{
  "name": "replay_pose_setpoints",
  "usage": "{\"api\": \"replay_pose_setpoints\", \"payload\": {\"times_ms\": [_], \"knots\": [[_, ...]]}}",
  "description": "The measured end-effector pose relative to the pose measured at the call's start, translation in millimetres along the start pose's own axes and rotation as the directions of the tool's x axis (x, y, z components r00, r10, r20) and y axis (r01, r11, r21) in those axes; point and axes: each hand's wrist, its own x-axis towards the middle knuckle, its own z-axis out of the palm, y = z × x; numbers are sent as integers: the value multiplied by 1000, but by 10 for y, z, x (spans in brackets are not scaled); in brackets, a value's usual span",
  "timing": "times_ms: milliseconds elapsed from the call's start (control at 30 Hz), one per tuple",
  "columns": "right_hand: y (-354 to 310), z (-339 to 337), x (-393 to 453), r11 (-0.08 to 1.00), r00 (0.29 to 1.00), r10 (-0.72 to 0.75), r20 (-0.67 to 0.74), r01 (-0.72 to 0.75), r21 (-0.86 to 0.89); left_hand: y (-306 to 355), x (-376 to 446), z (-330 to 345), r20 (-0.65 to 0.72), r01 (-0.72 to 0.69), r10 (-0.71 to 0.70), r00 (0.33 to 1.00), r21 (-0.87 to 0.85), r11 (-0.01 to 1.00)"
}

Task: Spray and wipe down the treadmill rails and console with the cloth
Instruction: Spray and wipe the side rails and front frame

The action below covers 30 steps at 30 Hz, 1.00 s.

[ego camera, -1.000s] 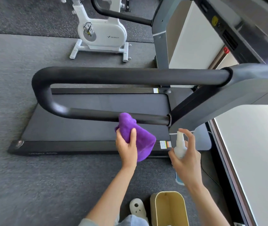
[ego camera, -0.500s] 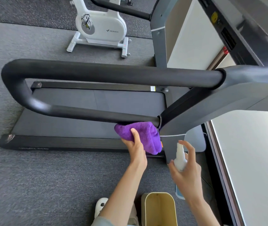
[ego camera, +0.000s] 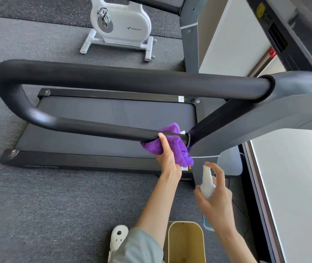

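Observation:
A black looped treadmill rail (ego camera: 113, 80) crosses the view, its lower bar (ego camera: 94, 128) running to the grey upright (ego camera: 246, 126). My left hand (ego camera: 167, 158) grips a purple cloth (ego camera: 172, 145) wrapped around the right end of that lower bar, beside the joint with the upright. My right hand (ego camera: 216, 202) holds a white spray bottle (ego camera: 207, 183) upright just below and to the right of the cloth, forefinger over the nozzle. The console (ego camera: 284, 25) shows only in part at the top right.
The treadmill deck (ego camera: 103, 128) lies on grey carpet below the rail. A white exercise bike (ego camera: 121, 27) stands behind it. A cream bin (ego camera: 186, 242) and a white shoe (ego camera: 118, 238) are by my feet. A bright white wall panel (ego camera: 293, 186) runs along the right.
My left hand has carried the cloth right along the lower bar and now wraps it around the bar's end at the upright. The view has moved closer; the spray bottle stays low right.

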Motion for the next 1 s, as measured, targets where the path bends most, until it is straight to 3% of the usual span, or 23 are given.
{"api": "replay_pose_setpoints", "payload": {"times_ms": [167,300,433,567,667,800,1000], "knots": [[-89,-2,69,1000,999,-29,30,29,-7,512,76,-222,-26,-173,173,985,-5,985],[-187,81,134,997,997,-70,27,70,11,1038,312,-551,-144,-317,309,940,-32,948],[-210,148,162,997,998,-67,2,67,36,750,210,-410,-91,-307,308,947,20,951],[-167,122,174,997,999,-44,-18,45,63,195,-44,-66,11,-118,118,993,8,993],[-154,91,166,997,999,-31,-28,33,64,41,-83,28,13,-86,86,996,-21,996],[-194,122,161,998,999,-49,-2,49,44,290,-2,-124,-44,-118,117,992,-26,993],[-426,345,203,991,988,-133,81,132,20,1221,292,-603,-145,-362,352,925,-49,931]]}}
